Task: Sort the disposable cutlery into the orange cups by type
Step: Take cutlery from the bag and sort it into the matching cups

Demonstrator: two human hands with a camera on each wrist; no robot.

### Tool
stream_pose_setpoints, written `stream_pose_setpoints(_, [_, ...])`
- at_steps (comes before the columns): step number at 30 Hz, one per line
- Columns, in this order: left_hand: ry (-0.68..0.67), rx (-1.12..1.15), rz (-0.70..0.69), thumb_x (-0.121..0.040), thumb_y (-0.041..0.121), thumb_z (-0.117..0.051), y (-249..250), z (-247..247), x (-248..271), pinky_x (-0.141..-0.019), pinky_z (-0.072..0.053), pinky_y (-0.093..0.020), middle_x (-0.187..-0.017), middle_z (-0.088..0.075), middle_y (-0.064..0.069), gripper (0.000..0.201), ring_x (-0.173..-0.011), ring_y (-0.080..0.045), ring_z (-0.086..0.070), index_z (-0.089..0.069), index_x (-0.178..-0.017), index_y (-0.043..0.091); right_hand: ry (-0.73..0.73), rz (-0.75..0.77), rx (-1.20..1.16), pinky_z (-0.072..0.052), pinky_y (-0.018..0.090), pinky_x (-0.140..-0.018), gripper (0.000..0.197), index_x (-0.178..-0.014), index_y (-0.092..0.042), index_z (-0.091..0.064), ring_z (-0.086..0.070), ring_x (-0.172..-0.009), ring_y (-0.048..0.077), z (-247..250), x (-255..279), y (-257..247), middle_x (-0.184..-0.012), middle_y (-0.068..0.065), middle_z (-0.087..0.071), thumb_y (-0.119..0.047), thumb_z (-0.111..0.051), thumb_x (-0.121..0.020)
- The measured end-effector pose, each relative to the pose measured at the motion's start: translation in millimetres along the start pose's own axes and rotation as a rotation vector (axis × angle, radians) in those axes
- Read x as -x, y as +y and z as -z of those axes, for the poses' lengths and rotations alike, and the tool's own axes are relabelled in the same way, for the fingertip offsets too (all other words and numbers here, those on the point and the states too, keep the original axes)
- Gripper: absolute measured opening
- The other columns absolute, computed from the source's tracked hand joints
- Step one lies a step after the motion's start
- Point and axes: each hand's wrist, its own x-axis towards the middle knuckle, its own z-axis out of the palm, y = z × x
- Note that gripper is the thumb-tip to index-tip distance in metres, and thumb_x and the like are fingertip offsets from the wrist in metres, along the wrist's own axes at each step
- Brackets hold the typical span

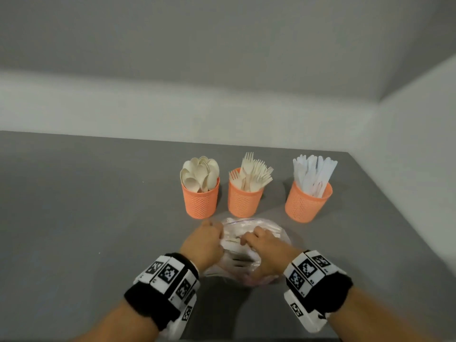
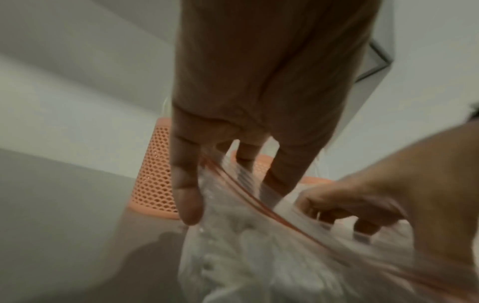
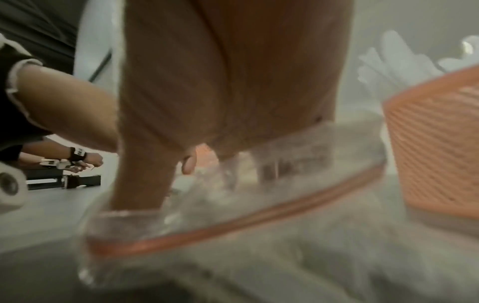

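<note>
Three orange mesh cups stand in a row: the left cup point(image 1: 200, 203) holds spoons point(image 1: 201, 174), the middle cup point(image 1: 243, 203) holds forks point(image 1: 251, 174), and the right cup point(image 1: 306, 206) holds white knives point(image 1: 313, 174). In front of them lies a clear zip bag point(image 1: 261, 225) with pale cutlery inside. My left hand point(image 1: 219, 233) pinches the bag's left lip, with the thumb point(image 2: 186, 194) on the red zip strip point(image 2: 259, 201). My right hand point(image 1: 245, 239) curls its fingers point(image 2: 337, 211) over the opposite lip at the bag's mouth point(image 3: 233, 205). What lies under the fingers is hidden.
The grey table point(image 1: 86, 206) stretches wide to the left, and its right edge runs close past the knife cup point(image 3: 435, 155). White walls stand behind the table. Another person's hands point(image 3: 80, 162) work at a far bench in the right wrist view.
</note>
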Motion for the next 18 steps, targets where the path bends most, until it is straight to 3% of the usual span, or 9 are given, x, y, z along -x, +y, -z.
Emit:
stream_pose_setpoints(2, [0.078, 0.027, 0.031, -0.080, -0.002, -0.050, 2.7, 5.2, -1.7, -0.092, -0.045, -0.037, -0.120, -0.046, -0.009, 0.035, -0.110, -0.030, -0.053, -0.050, -0.114, 0.008, 0.113, -0.019, -0.011, -0.031, 0.034, -0.106, 0.078, -0.132, -0.016, -0.037, -0.037, -0.125, 0.025, -7.1, 3.6, 1.5, -0.133, 0.006, -0.039, -0.044, -0.074, -0.069])
stream_pose_setpoints(4, [0.168, 0.116, -0.031, -0.077, -0.006, -0.053, 5.7, 8.9, -0.5, -0.096, -0.041, -0.031, -0.127, -0.046, -0.007, 0.051, -0.114, -0.027, -0.051, -0.046, -0.126, 0.008, 0.147, -0.063, 0.030, -0.029, 0.036, -0.109, 0.078, -0.132, -0.012, -0.036, -0.038, -0.126, 0.027, -11.1, 4.2, 2.7, -0.136, 0.008, -0.040, -0.051, -0.067, -0.073])
stream_pose_setpoints(6, [0.203, 0.338, -0.118, -0.076, -0.006, -0.054, 11.0, 12.0, 1.6, -0.099, -0.039, -0.026, -0.127, -0.049, -0.005, 0.057, -0.115, -0.023, -0.051, -0.048, -0.129, 0.012, 0.100, -0.107, 0.057, -0.029, 0.041, -0.109, 0.077, -0.133, -0.011, -0.035, -0.036, -0.126, 0.030, -12.2, 2.3, 2.9, -0.138, 0.011, -0.037, -0.053, -0.063, -0.075])
stream_pose_setpoints(8, [0.180, 0.601, -0.146, -0.073, -0.007, -0.056, 15.4, 16.7, 5.1, -0.101, -0.043, -0.032, -0.124, -0.055, -0.005, 0.057, -0.113, -0.021, -0.054, -0.052, -0.126, 0.015, 0.065, -0.115, -0.015, -0.027, 0.043, -0.110, 0.075, -0.137, -0.014, -0.033, -0.032, -0.130, 0.030, -12.0, -1.3, 2.2, -0.140, 0.010, -0.032, -0.048, -0.063, -0.077])
stream_pose_setpoints(10, [0.138, 0.875, -0.119, -0.072, -0.017, -0.049, 15.3, 19.3, 6.9, -0.093, -0.050, -0.035, -0.116, -0.061, -0.008, 0.057, -0.109, -0.022, -0.059, -0.056, -0.120, 0.014, 0.091, -0.068, -0.112, -0.031, 0.041, -0.109, 0.066, -0.136, -0.014, -0.035, -0.037, -0.129, 0.028, -10.4, -4.1, 0.0, -0.141, 0.009, -0.037, -0.038, -0.063, -0.081])
stream_pose_setpoints(13, [0.084, 1.130, -0.012, -0.073, -0.021, -0.041, 7.2, 24.6, 11.5, -0.068, -0.053, -0.024, -0.101, -0.065, -0.009, 0.054, -0.090, -0.021, -0.062, -0.062, -0.103, 0.019, 0.123, 0.007, -0.306, -0.043, 0.033, -0.100, 0.060, -0.128, -0.020, -0.048, -0.054, -0.116, 0.019, -13.1, -4.0, -1.1, -0.125, 0.001, -0.059, -0.040, -0.069, -0.076])
stream_pose_setpoints(15, [0.073, 0.987, 0.008, -0.072, -0.011, -0.053, -3.3, 23.1, 13.9, -0.079, -0.052, -0.029, -0.112, -0.060, -0.010, 0.048, -0.099, -0.022, -0.059, -0.060, -0.107, 0.022, 0.141, -0.001, -0.444, -0.047, 0.032, -0.096, 0.059, -0.124, -0.029, -0.052, -0.059, -0.109, 0.014, -13.8, -1.0, 0.7, -0.116, -0.006, -0.064, -0.047, -0.071, -0.070])
stream_pose_setpoints(17, [0.035, 0.556, 0.001, -0.073, 0.002, -0.064, -12.7, 18.7, 15.2, -0.099, -0.044, -0.033, -0.126, -0.048, -0.006, 0.058, -0.114, -0.021, -0.051, -0.049, -0.125, 0.021, 0.136, -0.031, -0.464, -0.049, 0.037, -0.094, 0.055, -0.114, -0.028, -0.055, -0.060, -0.103, 0.014, -12.7, -4.1, 6.6, -0.109, -0.007, -0.065, -0.042, -0.073, -0.064])
stream_pose_setpoints(18, [0.019, 0.386, 0.007, -0.075, 0.005, -0.065, -13.9, 15.5, 15.6, -0.103, -0.039, -0.032, -0.129, -0.043, -0.005, 0.064, -0.118, -0.021, -0.047, -0.042, -0.133, 0.020, 0.107, -0.047, -0.456, -0.049, 0.039, -0.092, 0.050, -0.107, -0.024, -0.055, -0.060, -0.100, 0.017, -9.3, -4.8, 6.7, -0.105, -0.004, -0.065, -0.036, -0.075, -0.063])
